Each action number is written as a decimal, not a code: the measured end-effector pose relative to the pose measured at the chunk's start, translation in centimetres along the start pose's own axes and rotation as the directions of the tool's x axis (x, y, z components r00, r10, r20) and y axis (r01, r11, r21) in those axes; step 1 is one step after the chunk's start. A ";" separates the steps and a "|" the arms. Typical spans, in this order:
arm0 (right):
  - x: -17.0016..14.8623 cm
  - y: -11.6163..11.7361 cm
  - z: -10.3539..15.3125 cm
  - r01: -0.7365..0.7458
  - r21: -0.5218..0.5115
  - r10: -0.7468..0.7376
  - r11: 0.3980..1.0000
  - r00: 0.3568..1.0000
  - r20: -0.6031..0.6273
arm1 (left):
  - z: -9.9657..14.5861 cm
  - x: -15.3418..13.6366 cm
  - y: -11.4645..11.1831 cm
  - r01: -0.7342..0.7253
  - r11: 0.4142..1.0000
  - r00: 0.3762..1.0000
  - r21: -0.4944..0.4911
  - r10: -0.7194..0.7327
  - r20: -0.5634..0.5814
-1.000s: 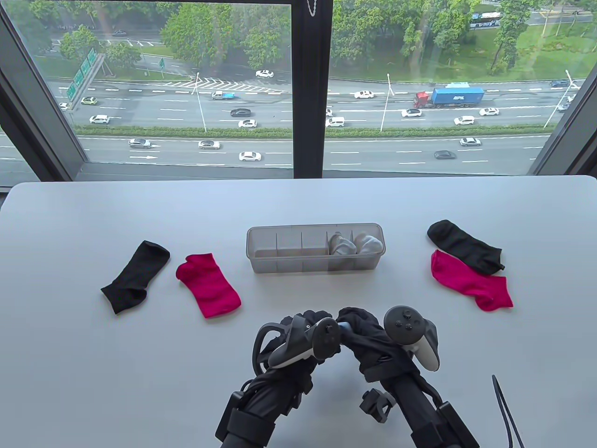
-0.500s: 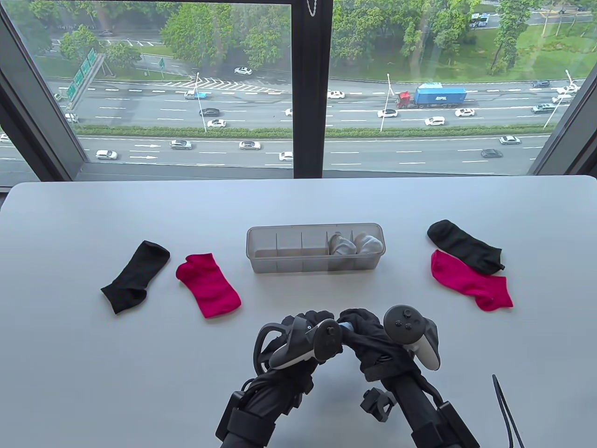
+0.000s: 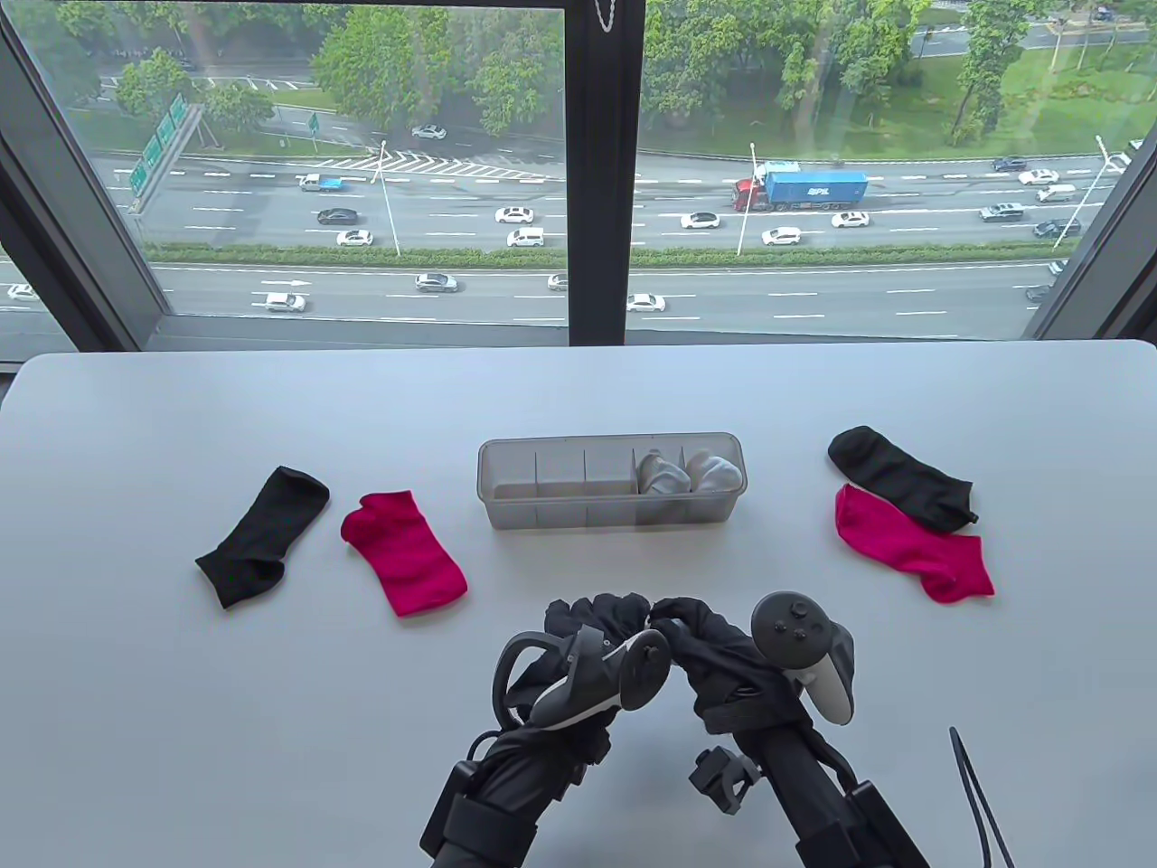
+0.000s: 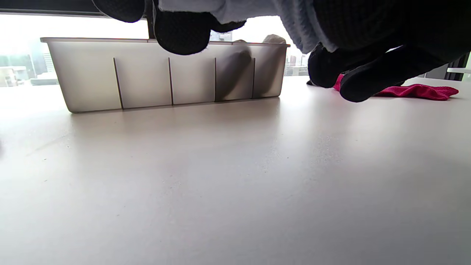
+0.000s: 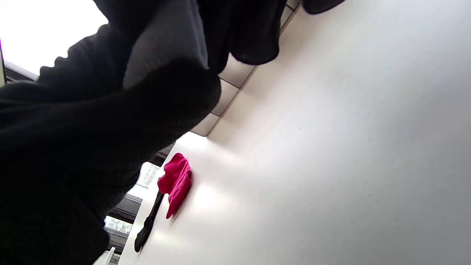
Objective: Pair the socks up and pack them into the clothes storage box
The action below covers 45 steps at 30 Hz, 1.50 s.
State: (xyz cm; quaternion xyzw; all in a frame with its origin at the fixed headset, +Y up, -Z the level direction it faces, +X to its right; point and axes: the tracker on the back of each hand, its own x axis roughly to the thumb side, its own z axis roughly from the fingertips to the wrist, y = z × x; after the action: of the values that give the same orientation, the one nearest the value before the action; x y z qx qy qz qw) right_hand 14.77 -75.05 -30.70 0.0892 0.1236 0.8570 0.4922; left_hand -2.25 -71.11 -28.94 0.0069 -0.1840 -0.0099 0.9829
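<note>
My left hand (image 3: pixel 601 619) and right hand (image 3: pixel 691 624) meet fingertip to fingertip near the table's front edge. Between them they grip a pale blue-grey sock (image 4: pixel 257 11), seen as grey cloth (image 5: pixel 165 48) in the right wrist view and hidden in the table view. The translucent storage box (image 3: pixel 542 520) stands beyond them, with whitish socks (image 3: pixel 687 472) in its two right compartments. A black sock (image 3: pixel 262 538) and a magenta sock (image 3: pixel 404 551) lie on the left. Another black sock (image 3: pixel 899 475) and magenta sock (image 3: pixel 908 542) lie on the right.
The white table (image 3: pixel 181 723) ends at a big window behind the box. A thin black strap (image 3: pixel 976 796) lies at the front right corner. The box's three left compartments (image 3: pixel 560 475) hold nothing.
Both hands have drawn slightly toward me and the left one has tilted. The bit of pale sock that showed between them is now covered by the fingers.
</note>
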 end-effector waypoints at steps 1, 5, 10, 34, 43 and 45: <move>-0.1 -0.2 -0.1 0.032 -0.005 -0.032 0.999 0.999 -0.013 | 0.0 0.4 -0.1 0.005 1.000 1.000 0.019 -0.005 0.024; 0.3 -0.4 0.0 0.027 0.078 -0.032 0.997 0.997 0.068 | -0.5 0.1 -0.1 -0.018 1.000 1.000 -0.025 0.018 0.021; 1.0 -0.2 0.0 -0.065 0.015 0.064 0.998 0.996 0.064 | -0.3 -0.8 -0.1 -0.093 0.995 0.995 -0.023 0.093 0.032; 0.6 -1.6 0.3 0.212 -0.029 -0.211 0.977 0.976 0.044 | -0.8 -2.7 0.9 -0.393 0.919 0.919 0.028 0.392 0.042; 0.3 -1.7 0.2 0.089 -0.026 -0.088 0.996 0.996 0.031 | -0.9 -2.7 0.8 -0.615 0.783 0.782 -0.093 0.620 0.057; 0.5 -1.5 0.2 0.068 -0.054 -0.066 0.996 0.997 0.025 | -0.9 -2.8 0.9 -0.554 0.831 0.831 -0.048 0.556 0.031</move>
State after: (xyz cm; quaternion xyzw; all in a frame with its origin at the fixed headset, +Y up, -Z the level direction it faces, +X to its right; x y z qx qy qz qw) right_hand 15.76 -73.84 -30.93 0.0813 0.0972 0.8420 0.5244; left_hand -4.47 -70.15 -30.77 -0.0650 -0.1993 0.2723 0.9391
